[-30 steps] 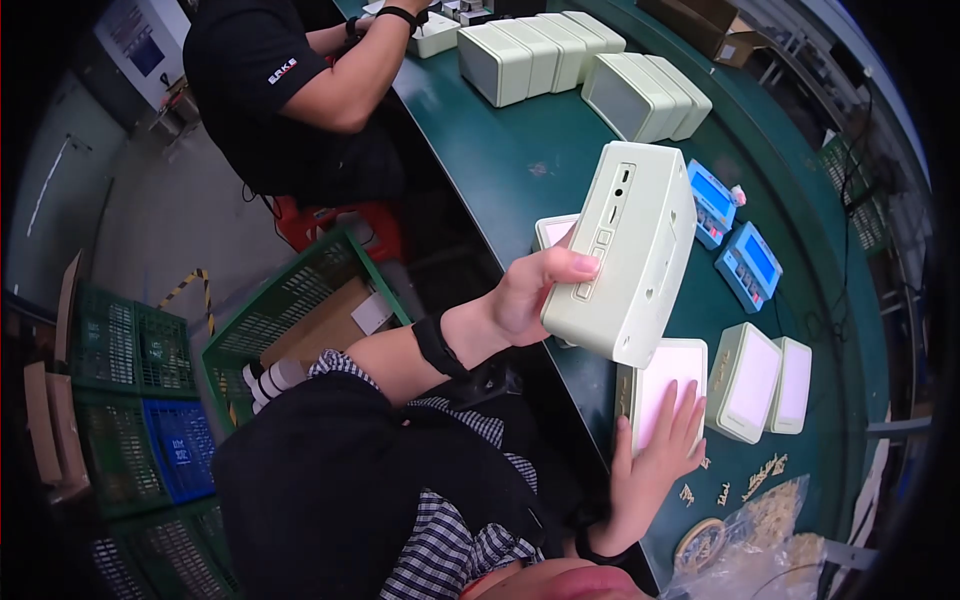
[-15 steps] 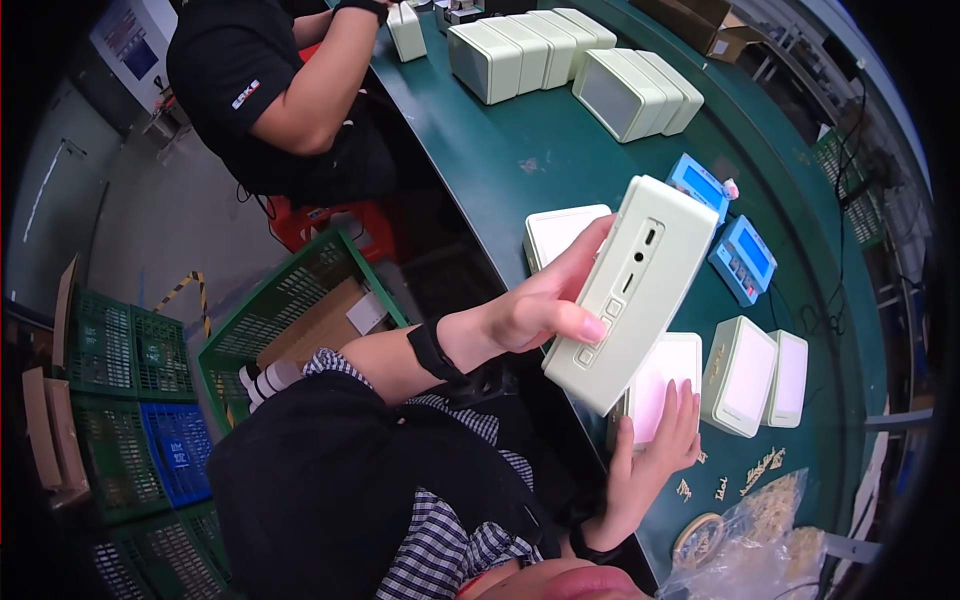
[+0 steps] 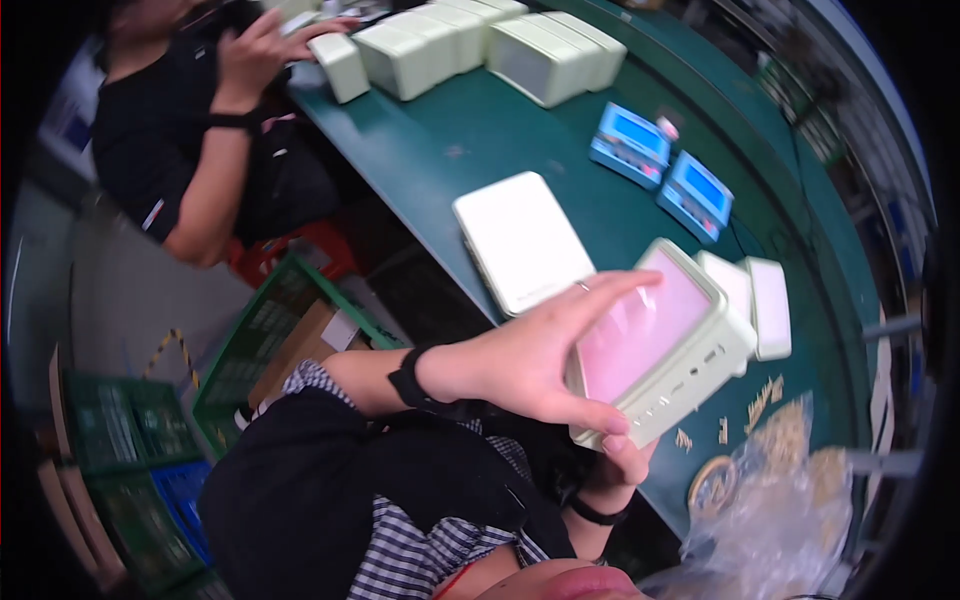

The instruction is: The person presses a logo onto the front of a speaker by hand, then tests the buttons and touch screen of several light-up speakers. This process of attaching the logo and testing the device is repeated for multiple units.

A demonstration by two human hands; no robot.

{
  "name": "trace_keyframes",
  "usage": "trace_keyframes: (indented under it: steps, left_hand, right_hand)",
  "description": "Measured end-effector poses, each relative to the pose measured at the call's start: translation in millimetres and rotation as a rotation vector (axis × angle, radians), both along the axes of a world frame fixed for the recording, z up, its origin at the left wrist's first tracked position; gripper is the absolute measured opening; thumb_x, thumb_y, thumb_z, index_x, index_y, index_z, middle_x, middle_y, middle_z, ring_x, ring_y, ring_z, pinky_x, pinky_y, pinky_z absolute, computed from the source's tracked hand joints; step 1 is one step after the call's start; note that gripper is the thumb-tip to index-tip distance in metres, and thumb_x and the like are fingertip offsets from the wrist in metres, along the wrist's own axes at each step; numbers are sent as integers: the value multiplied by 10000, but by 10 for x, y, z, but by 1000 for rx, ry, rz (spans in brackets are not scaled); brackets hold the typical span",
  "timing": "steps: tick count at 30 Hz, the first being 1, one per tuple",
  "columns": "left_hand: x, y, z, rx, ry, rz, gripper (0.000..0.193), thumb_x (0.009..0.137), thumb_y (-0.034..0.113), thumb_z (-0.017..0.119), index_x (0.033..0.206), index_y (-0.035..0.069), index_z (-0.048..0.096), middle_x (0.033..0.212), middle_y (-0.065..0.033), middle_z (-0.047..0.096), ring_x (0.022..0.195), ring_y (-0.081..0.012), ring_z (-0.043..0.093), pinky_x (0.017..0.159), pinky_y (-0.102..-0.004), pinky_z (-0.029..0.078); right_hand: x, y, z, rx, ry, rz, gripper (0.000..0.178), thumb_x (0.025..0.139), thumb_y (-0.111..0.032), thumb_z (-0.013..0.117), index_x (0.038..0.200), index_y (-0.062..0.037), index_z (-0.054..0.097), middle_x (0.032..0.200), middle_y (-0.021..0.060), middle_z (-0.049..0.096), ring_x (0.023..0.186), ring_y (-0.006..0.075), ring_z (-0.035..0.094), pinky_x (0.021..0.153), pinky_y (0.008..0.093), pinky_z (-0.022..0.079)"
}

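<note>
In the middle I hold a pale green, box-shaped electronic device (image 3: 650, 330). Its pinkish front panel faces up and one side carries a row of ports and buttons. My left hand (image 3: 530, 370) spans the near end, with fingers over the panel and the thumb on the button side. At the lower corner my right hand (image 3: 615, 475) grips the same device; its thumb shows while its other fingers are hidden behind it. Next to my left hand a similar device (image 3: 530, 245) lies on the green table (image 3: 420, 150), white face up.
Two more such devices (image 3: 770, 310) stand beyond the held one. Two blue instruments with screens (image 3: 630, 145) sit farther back. Small letter-shaped pieces (image 3: 765, 400), a tape roll (image 3: 710, 485) and a clear plastic bag (image 3: 770, 510) lie at right. A co-worker (image 3: 190, 140) works at far left beside rows of devices (image 3: 550, 60).
The held device has turned so that its panel faces up. My right hand has left the device on the table and joined the left on the held one. The whole view has shifted.
</note>
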State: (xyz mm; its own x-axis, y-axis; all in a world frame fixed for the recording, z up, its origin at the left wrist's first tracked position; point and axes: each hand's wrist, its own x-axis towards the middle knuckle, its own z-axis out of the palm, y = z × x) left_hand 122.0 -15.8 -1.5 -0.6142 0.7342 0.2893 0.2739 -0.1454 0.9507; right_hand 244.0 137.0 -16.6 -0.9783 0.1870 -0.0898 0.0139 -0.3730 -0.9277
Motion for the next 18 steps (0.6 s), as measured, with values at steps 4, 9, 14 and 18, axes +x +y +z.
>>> trace_keyframes:
  steps: [4,9,14,18]
  left_hand:
    - [-36,-40,25,95,-290,-104,1127,701,419,843,1552,70,192,1568,-187,246,1374,-321,404,1096,-492,370]
    - [-262,-211,-57,-314,543,379,895,764,371,796,1509,132,362,1540,-270,269,1377,-471,347,1105,-573,298]
    - [-224,-262,-423,-887,709,527,792,778,360,771,1472,177,435,1556,-284,235,1425,-510,213,1085,-686,203]
    - [-242,-386,-468,-890,817,459,775,778,355,766,1467,202,443,1562,-283,222,1443,-512,159,1061,-743,153]
  right_hand:
    - [200,316,-586,-283,195,-96,1017,718,-430,683,1531,-19,231,1507,237,361,1381,382,387,1139,520,320]
    - [204,544,-854,-733,822,-19,1026,740,-492,694,1556,-101,210,1546,257,284,1400,432,337,1140,589,295]
    - [266,588,-486,-608,368,-407,1097,751,-646,673,1576,-163,133,1578,284,153,1433,489,224,1130,636,278]
    - [246,635,-467,-658,304,-457,1089,746,-668,626,1576,-164,132,1584,248,159,1434,481,225,1128,642,280]
